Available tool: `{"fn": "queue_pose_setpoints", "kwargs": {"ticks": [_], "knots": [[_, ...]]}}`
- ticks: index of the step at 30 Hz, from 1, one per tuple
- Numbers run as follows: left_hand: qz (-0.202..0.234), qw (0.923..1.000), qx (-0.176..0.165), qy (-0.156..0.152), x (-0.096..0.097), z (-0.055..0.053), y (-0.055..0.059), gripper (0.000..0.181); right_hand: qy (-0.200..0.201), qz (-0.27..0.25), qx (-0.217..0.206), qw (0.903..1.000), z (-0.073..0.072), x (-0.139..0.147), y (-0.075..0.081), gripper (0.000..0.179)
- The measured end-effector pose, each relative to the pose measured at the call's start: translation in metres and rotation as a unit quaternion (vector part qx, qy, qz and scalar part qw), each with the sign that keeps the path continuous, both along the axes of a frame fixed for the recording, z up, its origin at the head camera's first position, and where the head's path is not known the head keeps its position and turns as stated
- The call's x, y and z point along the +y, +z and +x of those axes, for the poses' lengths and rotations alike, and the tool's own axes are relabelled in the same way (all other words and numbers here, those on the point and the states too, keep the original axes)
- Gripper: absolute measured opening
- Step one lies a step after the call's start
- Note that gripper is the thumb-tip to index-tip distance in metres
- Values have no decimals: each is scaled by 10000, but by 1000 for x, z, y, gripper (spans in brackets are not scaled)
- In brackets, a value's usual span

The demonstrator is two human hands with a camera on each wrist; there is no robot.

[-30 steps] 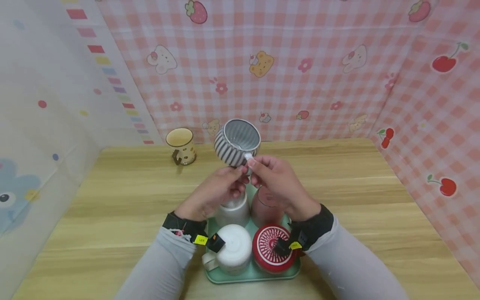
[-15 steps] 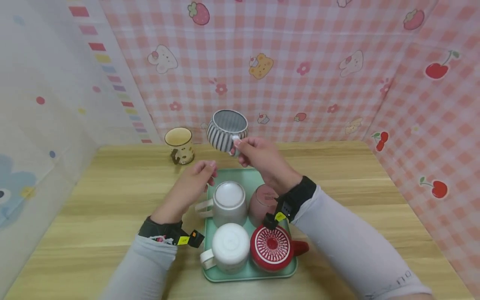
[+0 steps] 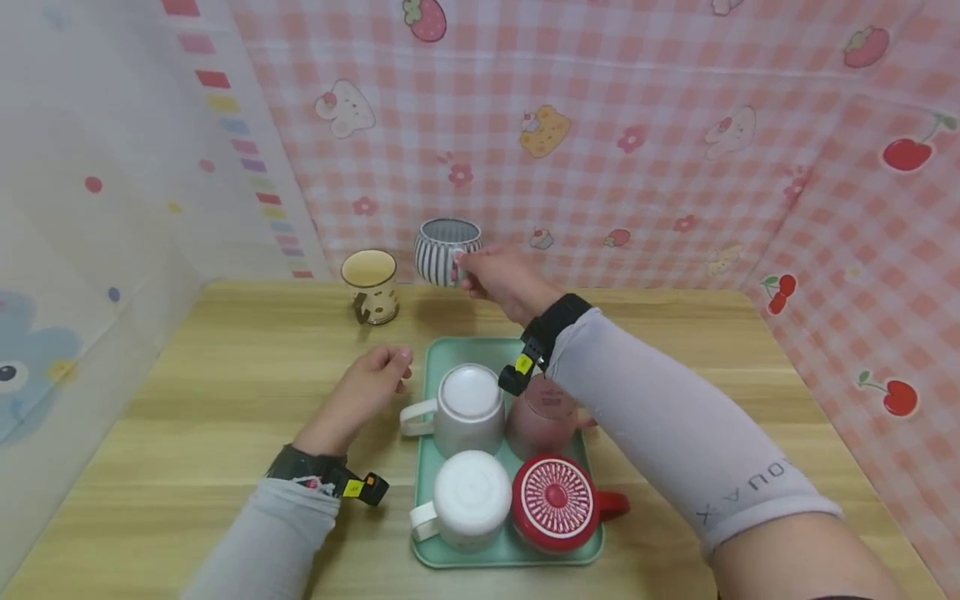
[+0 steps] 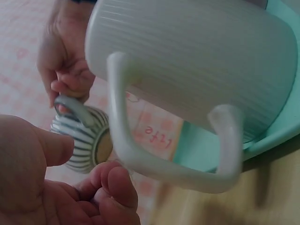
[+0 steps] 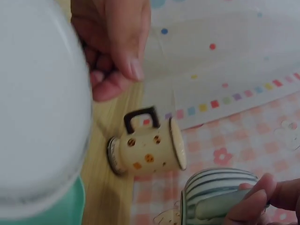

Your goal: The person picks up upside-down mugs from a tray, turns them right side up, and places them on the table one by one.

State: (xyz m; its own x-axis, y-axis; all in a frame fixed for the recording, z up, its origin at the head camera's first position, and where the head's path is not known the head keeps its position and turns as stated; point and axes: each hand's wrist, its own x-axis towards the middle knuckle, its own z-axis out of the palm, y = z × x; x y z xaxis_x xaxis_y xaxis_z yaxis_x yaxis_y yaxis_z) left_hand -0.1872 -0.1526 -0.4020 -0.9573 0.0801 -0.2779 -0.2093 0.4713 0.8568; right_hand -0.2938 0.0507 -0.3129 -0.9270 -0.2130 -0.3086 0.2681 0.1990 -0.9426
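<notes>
We see light wood-grain table [image 3: 225,400], streaks running side to side. Directly on it: mint-green tray [image 3: 480,350], flat, rounded corners, long sides leading away from us; cream mug [image 3: 381,302] with brown handle, upright, near back edge, left of tray, apart from it.

Only real word I can make out is on the pink checked cloth [image 4: 152,117] in the left wrist view: upside down, looks like "life". The right sleeve [image 3: 675,425] has dark lettering [image 3: 738,496] near the elbow, an X and an O, can't swear to the rest. Print on the pink mug's upturned base [image 3: 550,400] and yellow wrist tags [image 3: 522,363] is too tiny to read.
</notes>
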Motion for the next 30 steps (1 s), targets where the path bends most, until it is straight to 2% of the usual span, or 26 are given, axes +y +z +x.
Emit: {"fn": "queue_pose_setpoints", "kwargs": {"ticks": [7, 12, 15, 20, 25, 27, 30], "knots": [[-44, 10000, -33, 46, 5, 3, -11, 48, -158, 93, -582, 9981, -20, -3, -20, 25], [-70, 9999, 39, 125, 6, 4, -12, 49, -112, 207, -659, 9976, -28, -2, -30, 29], [-65, 9999, 63, 111, 7, 5, -11, 49, 96, 320, -701, 9970, -32, 0, -32, 28], [-88, 9999, 19, 93, 9, 7, -9, 48, 489, 460, -809, 9945, -36, 3, -36, 30], [-112, 9999, -44, 84, 10, 10, -10, 48, 533, 411, -983, 9929, -36, 1, -43, 57], [-106, 9999, -43, 85, 11, 10, -10, 48, 492, 429, -1019, 9926, -35, -1, -46, 59], [-82, 9999, -42, 88, 12, 10, -10, 48, 562, 403, -1149, 9910, -35, -5, -49, 49]]}}
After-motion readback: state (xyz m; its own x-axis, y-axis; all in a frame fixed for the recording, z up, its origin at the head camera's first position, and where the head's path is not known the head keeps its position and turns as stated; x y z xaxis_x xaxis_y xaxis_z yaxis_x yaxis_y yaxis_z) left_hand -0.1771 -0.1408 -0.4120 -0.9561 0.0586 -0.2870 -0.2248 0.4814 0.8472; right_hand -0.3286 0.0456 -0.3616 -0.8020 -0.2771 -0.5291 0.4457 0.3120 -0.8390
